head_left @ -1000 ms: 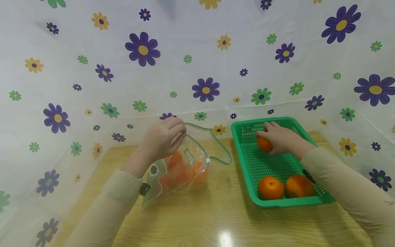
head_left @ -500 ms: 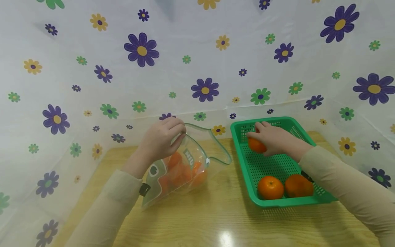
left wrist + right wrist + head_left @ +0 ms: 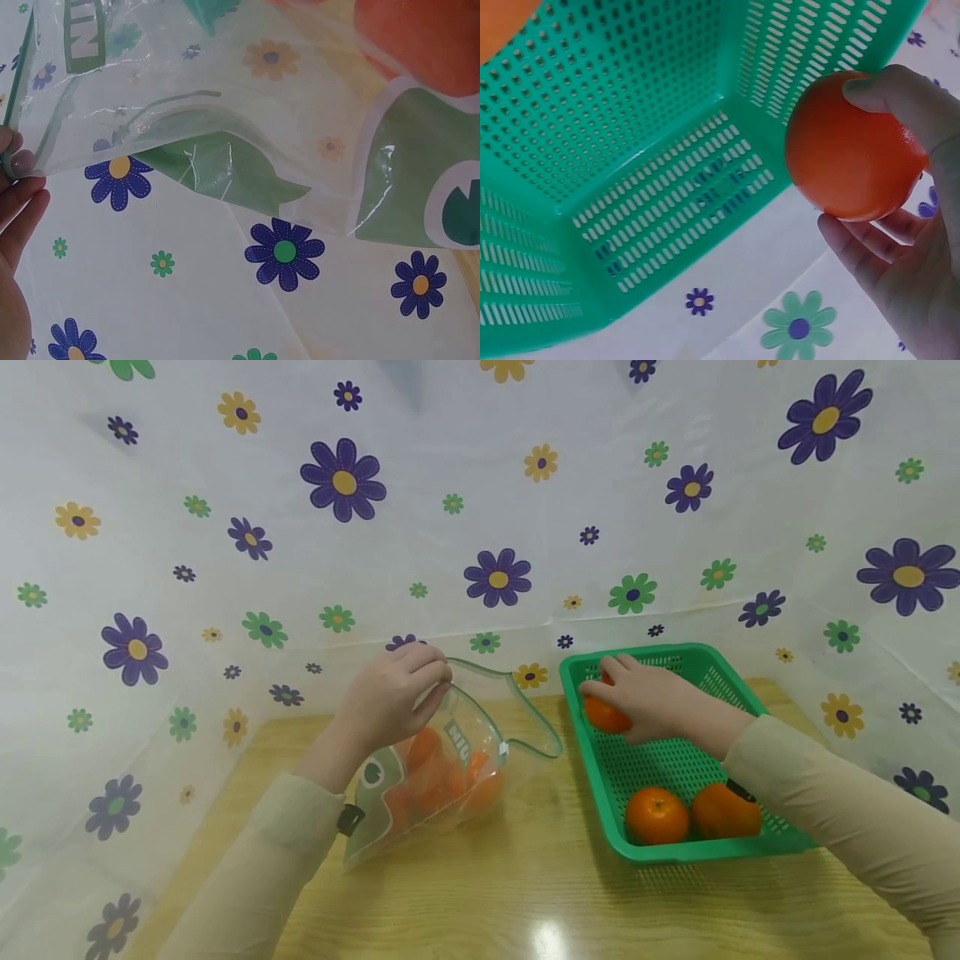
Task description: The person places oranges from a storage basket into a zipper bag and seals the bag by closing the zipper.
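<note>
My left hand (image 3: 397, 697) pinches the upper edge of a clear zip bag (image 3: 517, 768) printed with a green pattern and an eye. Several oranges (image 3: 431, 777) show through the plastic, and the bag's mouth gapes toward the right. In the left wrist view, thumb and fingers hold the bag's corner (image 3: 15, 161). My right hand (image 3: 652, 697) grips an orange (image 3: 851, 150) at the left side of the green basket (image 3: 600, 802), thumb on top and fingers beneath in the right wrist view. Two more oranges, one whole in view (image 3: 657, 816) and one beside it (image 3: 725, 811), lie at the basket's near end.
The bag and basket stand on a wooden table (image 3: 480, 893). A white sheet with printed flowers (image 3: 420, 543) hangs behind and along both sides. The basket's raised left rim lies between the held orange and the bag.
My right hand has carried its orange leftward across the basket to near its left rim. The left hand and bag have stayed in place.
</note>
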Motion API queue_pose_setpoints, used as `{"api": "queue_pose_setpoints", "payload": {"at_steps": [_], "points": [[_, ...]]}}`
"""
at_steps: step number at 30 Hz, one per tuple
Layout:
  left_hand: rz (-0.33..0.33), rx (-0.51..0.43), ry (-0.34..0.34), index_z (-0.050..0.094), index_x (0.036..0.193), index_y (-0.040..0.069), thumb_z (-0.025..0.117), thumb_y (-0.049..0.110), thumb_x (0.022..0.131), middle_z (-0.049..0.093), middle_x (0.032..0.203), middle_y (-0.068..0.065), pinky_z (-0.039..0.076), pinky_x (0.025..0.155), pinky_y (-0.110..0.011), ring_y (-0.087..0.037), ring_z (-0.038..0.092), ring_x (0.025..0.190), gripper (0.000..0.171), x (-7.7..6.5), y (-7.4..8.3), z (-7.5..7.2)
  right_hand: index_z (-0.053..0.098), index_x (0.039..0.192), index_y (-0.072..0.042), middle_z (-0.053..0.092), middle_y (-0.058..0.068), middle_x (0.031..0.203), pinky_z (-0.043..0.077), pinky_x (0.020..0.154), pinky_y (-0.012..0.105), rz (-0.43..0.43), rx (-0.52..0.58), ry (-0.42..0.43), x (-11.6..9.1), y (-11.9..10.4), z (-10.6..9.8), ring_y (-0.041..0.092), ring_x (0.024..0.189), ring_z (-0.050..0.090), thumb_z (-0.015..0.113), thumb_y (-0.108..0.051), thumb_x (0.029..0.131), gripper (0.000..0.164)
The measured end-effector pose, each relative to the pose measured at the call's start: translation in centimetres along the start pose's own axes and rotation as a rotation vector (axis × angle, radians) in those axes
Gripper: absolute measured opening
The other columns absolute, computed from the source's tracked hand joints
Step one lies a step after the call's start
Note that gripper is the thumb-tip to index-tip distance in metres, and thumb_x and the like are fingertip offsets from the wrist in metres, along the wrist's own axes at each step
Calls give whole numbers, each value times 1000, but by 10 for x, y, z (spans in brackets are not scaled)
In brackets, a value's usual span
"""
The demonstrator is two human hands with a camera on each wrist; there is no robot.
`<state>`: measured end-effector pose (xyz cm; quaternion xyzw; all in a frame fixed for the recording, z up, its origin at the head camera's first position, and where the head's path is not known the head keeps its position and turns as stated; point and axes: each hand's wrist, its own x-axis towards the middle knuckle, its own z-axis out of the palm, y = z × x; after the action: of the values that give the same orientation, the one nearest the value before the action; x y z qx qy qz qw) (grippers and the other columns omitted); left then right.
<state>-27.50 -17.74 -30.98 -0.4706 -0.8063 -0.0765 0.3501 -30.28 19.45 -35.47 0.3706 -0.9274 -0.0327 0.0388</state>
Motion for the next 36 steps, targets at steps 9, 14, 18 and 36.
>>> {"api": "queue_pose_setpoints", "payload": {"at_steps": [9, 14, 18, 36], "points": [[-6, -5, 44, 76, 97, 2, 80, -2, 88, 74, 98, -12, 66, 84, -38, -28, 71, 91, 10, 0, -1, 0, 57, 138, -18, 54, 18, 127, 65, 76, 42, -43, -19, 38, 2, -10, -7, 32, 109, 55, 95, -15, 73, 75], [-1, -13, 72, 75, 97, 1, 79, -2, 88, 72, 97, -13, 65, 80, -37, -30, 69, 88, 10, 1, -2, -4, 56, 139, -17, 53, 19, 129, 65, 77, 43, -57, -43, 39, 2, -13, -12, 33, 111, 56, 97, -20, 73, 78], [12, -12, 85, 75, 96, 1, 79, -3, 88, 72, 97, -13, 65, 78, -37, -30, 68, 87, 10, 2, -3, -7, 56, 141, -18, 53, 19, 129, 66, 78, 43, -64, -48, 46, 2, -17, -16, 33, 112, 55, 97, -20, 73, 79], [2, -3, 100, 75, 96, 1, 76, -4, 89, 72, 99, -14, 65, 79, -37, -30, 69, 89, 9, 8, 0, -21, 55, 144, -22, 53, 18, 134, 66, 80, 42, -118, -94, 122, 5, -35, -40, 34, 118, 57, 97, -24, 74, 82]]}}
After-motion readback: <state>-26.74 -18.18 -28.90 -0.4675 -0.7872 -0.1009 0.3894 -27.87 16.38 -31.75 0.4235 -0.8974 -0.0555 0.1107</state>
